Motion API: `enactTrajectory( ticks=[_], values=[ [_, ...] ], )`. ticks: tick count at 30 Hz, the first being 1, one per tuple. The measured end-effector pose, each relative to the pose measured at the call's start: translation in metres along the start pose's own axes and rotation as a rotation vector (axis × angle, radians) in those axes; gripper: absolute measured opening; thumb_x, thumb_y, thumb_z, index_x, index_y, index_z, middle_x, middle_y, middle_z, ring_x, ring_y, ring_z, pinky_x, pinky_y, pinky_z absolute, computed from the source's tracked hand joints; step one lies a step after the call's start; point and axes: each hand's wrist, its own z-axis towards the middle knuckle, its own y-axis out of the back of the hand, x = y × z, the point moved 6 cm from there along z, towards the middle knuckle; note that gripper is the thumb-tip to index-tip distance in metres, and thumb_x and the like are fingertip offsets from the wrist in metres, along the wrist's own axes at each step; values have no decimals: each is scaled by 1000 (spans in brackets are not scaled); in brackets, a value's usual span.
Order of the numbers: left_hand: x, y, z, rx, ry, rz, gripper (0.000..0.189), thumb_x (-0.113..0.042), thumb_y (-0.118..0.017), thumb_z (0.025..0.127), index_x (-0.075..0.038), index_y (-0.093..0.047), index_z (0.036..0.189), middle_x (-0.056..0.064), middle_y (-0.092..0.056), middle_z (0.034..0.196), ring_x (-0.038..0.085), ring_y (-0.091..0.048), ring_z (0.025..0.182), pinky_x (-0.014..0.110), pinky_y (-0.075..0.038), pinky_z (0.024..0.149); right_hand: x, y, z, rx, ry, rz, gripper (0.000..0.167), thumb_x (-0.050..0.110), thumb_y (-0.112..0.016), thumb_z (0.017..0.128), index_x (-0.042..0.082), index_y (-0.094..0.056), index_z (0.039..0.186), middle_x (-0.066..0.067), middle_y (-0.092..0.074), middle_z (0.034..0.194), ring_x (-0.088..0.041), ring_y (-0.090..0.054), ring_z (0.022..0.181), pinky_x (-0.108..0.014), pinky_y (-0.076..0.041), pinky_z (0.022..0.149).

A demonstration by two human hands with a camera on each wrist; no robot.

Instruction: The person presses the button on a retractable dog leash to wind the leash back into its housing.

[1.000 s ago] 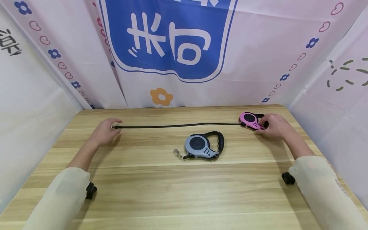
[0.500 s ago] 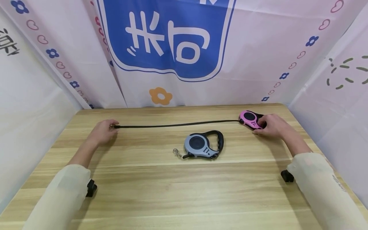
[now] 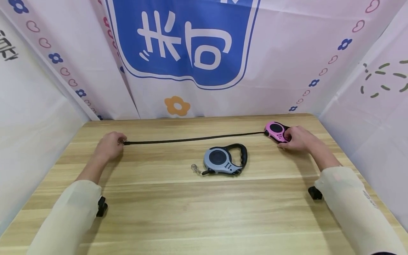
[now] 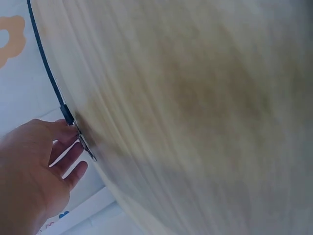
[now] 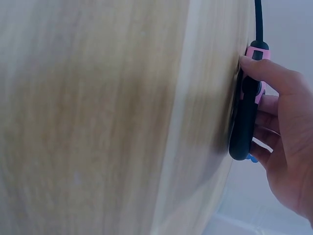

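At the far right of the table, my right hand (image 3: 299, 137) grips a pink retractable dog leash (image 3: 274, 129) by its body and black handle. Its black strap (image 3: 191, 139) runs nearly straight across the back of the table to my left hand (image 3: 109, 146). In the left wrist view the metal clip (image 4: 86, 147) at the strap's end is pinched between thumb and fingers. The right wrist view has the leash's black handle (image 5: 242, 132) edge-on, with the thumb against the casing. A grey retractable leash (image 3: 214, 166) lies untouched in front of the strap.
The grey leash's metal clip (image 3: 195, 168) points left on the wooden table (image 3: 204, 212). White printed cloth (image 3: 287, 53) hangs behind the table's far edge and along both sides.
My left hand has shifted slightly left and toward me with the clip. The strap now slants a little more; my right hand keeps its hold on the pink leash.
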Motion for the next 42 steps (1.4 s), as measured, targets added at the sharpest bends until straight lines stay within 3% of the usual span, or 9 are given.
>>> enactTrajectory(
  ticks=[4,12,21,32,42],
  values=[
    [3,4,0,-31,-9,-1,30,9,-57,89,16,-63,118,38,-63,115,54,-60,107,66,-47,96,0,0,2,11,5,-17,39,34,-80,86,11,-56,67,-1,-49,63,-18,-45,63,-32,-36,61],
    [7,4,-2,-9,17,-22,19,5,-61,93,15,-66,109,33,-67,104,49,-62,100,65,-48,92,1,-1,2,21,9,0,38,33,-79,87,11,-55,67,-1,-49,63,-18,-45,62,-32,-36,61],
    [13,7,-4,-9,23,-58,19,0,-59,98,15,-67,109,32,-68,104,48,-63,99,63,-50,90,2,1,-3,-23,28,20,40,32,-78,91,11,-53,69,-1,-49,65,-17,-45,63,-32,-36,61],
    [15,14,-8,-40,11,-83,20,-4,-67,98,14,-70,106,31,-71,101,44,-65,95,59,-52,87,5,12,-8,-87,-3,71,34,30,-74,96,6,-57,79,-6,-54,73,-21,-48,68,-34,-38,63],
    [10,21,-10,-60,15,-124,20,-3,-63,99,14,-69,107,26,-71,95,33,-63,85,38,-52,71,3,22,-10,-184,-32,116,34,25,-70,96,-8,-65,101,-25,-65,97,-35,-58,85,-46,-46,76]
  ],
)
